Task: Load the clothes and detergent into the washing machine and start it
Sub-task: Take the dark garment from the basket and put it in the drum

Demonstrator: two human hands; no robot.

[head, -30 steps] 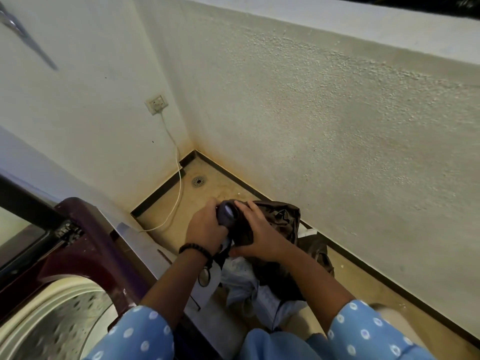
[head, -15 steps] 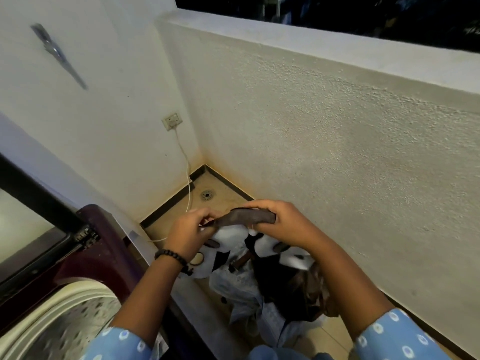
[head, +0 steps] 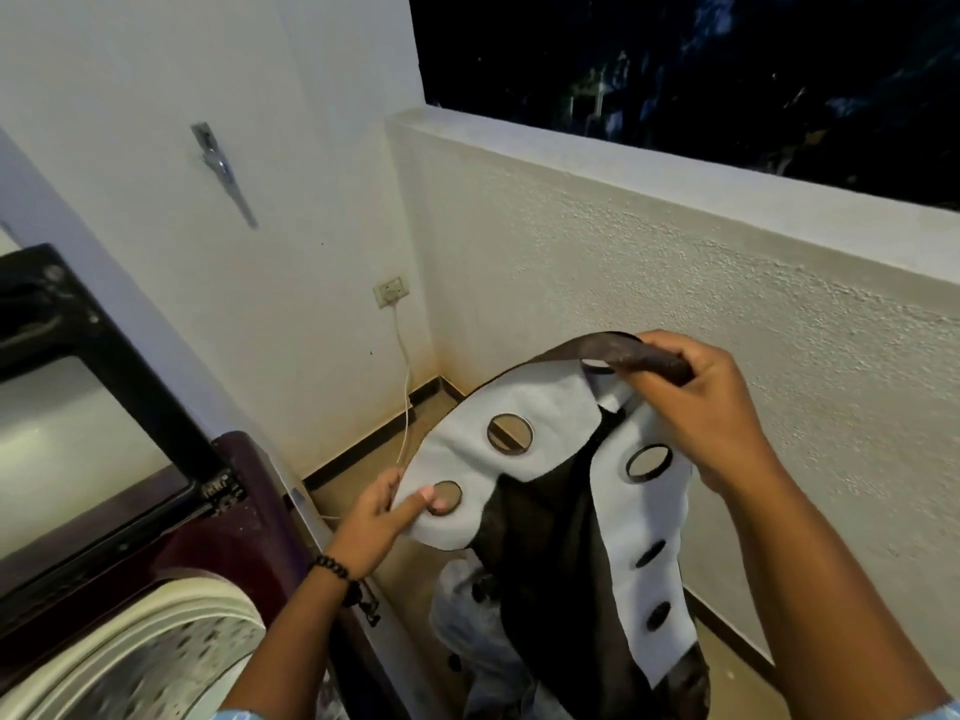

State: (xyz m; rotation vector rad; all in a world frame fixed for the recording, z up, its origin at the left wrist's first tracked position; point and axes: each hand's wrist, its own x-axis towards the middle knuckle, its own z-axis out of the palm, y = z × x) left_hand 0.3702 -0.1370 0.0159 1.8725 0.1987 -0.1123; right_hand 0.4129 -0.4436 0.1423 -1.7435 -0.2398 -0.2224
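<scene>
Grip: right hand (head: 711,413) clamps the brown collar of the garment (head: 550,423); left hand (head: 379,511) pinches its white edge, thumb through a hole.
Garment: hanging spread at 5 o'clock, above the clothes pile (head: 478,631).
Risk: long hem may snag on the washer's rim when swung over.
Drum (head: 156,662): at 8 o'clock, lid (head: 93,397) raised; no clothes visible inside.

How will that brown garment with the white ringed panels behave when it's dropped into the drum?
Probably floppy: the garment hangs limp from the right hand. The white panels look a bit stiffer where the left hand pinches one. It may snag or drape over the drum rim.
</scene>
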